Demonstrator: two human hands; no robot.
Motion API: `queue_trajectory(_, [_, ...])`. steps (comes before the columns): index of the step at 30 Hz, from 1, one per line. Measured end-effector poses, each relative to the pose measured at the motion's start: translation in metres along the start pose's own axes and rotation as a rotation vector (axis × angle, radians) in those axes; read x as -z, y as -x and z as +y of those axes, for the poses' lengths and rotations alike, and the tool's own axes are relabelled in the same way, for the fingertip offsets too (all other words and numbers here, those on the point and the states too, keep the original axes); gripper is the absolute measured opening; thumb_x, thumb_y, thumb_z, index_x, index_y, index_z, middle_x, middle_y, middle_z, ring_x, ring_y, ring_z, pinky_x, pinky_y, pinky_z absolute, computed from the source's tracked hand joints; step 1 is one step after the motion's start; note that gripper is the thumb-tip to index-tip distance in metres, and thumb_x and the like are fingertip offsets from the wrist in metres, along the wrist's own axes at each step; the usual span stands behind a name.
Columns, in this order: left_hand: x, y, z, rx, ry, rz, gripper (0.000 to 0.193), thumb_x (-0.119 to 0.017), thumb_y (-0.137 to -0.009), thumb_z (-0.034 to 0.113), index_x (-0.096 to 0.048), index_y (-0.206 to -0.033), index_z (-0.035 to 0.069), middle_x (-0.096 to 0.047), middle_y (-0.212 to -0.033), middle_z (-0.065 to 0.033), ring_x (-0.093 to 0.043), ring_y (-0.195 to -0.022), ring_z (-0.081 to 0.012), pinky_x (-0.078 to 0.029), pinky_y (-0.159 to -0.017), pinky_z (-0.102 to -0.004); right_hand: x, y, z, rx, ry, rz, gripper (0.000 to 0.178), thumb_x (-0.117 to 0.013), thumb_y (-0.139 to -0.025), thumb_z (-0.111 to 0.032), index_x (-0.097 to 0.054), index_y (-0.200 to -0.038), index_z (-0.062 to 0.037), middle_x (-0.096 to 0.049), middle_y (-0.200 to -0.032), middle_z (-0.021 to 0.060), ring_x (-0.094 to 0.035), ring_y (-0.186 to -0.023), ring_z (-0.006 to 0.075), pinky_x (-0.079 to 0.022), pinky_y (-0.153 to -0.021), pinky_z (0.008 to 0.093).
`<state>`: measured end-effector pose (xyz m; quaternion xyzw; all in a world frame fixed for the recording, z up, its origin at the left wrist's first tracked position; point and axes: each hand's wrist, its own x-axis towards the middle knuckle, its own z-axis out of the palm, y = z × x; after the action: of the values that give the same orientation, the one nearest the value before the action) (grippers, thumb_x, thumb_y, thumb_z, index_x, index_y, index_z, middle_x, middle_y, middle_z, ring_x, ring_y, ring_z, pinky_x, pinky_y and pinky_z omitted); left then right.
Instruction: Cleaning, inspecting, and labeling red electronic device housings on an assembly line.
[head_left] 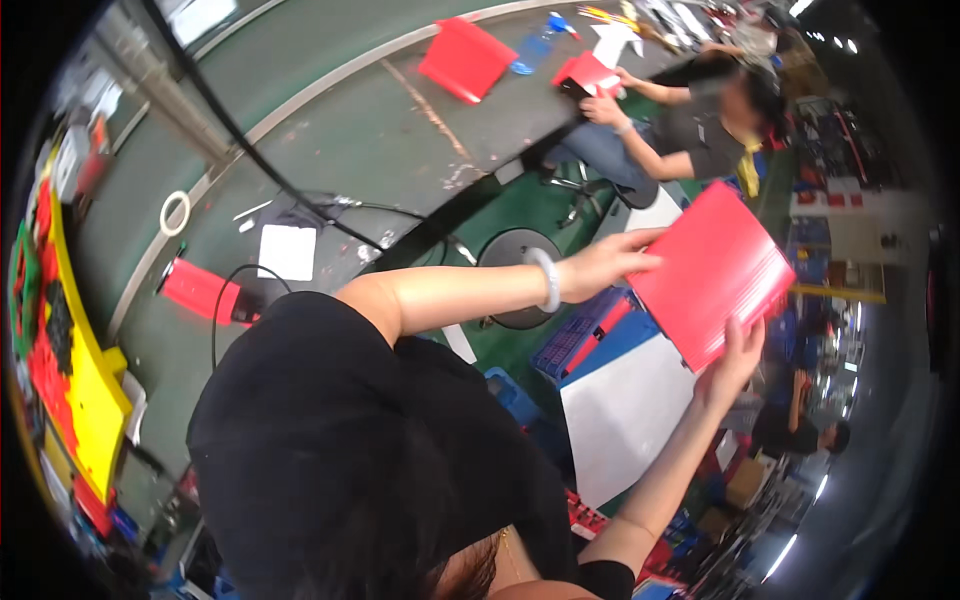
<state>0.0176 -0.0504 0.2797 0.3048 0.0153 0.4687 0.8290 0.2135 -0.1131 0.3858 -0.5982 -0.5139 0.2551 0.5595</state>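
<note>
A glossy red panel (710, 265) is held up between my two hands, tilted, with light reflecting off its face. My left hand (610, 265), with a pale bangle on the wrist, grips its left edge, fingers on the near side. At the lower right edge my right hand (733, 365) holds the panel, thumb up on its face and the other fingers partly hidden. Below the panel is a white board (630, 420), beside a blue crate (575, 340) holding something red.
On the green-grey workbench (350, 130) are a red sheet (468, 60), a clear bottle (535, 50), a tape ring (174, 214), a white paper (287, 252) and a red cylindrical tool (200, 290) with a cable. A seated co-worker (690, 120) handles a red piece. A round stool (520, 275) stands near.
</note>
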Motion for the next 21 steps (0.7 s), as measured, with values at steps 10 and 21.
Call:
queue_trajectory(10, [0.161, 0.064, 0.058, -0.170, -0.500, 1.075, 0.075, -0.060, -0.086, 0.048, -0.036, -0.136, -0.002, -0.045, -0.133, -0.0210, -0.043, -0.124, -0.0270, -0.034, -0.102, -0.0344, -0.260, -0.055, 0.090, 0.448, 0.698, -0.514, 0.082, -0.079, -0.059, -0.033, -0.045, -0.127, -0.0023, -0.059, -0.117, 0.0171, -0.060, -0.105, 0.0273, -0.049, -0.087, 0.0361])
queue_trajectory(21, [0.226, 0.025, 0.075, -0.520, -0.301, 1.276, 0.061, -0.059, -0.091, 0.030, -0.033, -0.136, -0.001, -0.051, -0.124, -0.0112, -0.050, -0.111, -0.0183, -0.040, -0.094, -0.0296, -0.406, -0.056, 0.163, 0.447, 0.575, -0.595, 0.069, -0.074, -0.065, -0.032, -0.047, -0.123, -0.0059, -0.060, -0.105, 0.0152, -0.063, -0.089, 0.0332, -0.051, -0.074, 0.0414])
